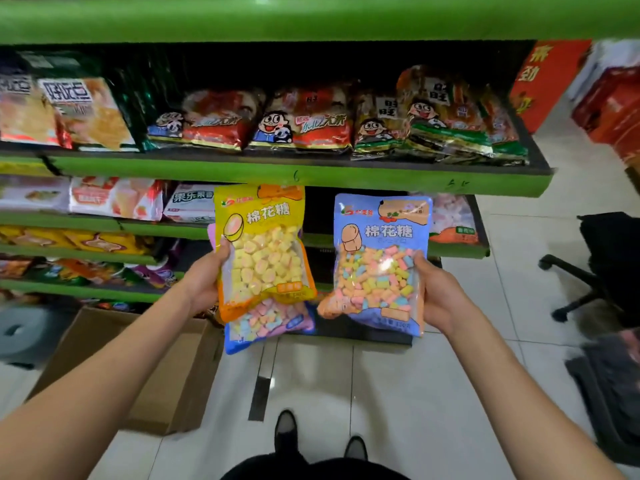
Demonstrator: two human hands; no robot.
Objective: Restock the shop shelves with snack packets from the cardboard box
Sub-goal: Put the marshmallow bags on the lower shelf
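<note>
My left hand grips a yellow marshmallow packet by its left edge, with a second packet of pastel marshmallows stacked behind and below it. My right hand grips a blue marshmallow packet by its right edge. Both packets are held upright in front of the green shelves, level with the second shelf, where a dark gap opens behind them. The cardboard box stands on the floor at the lower left, below my left arm.
Rice cracker bags fill the upper shelf; more snack packets fill the lower shelves at left. A pink-and-orange packet sits on the right of the second shelf. A black office chair stands at right. My feet are on white tiles.
</note>
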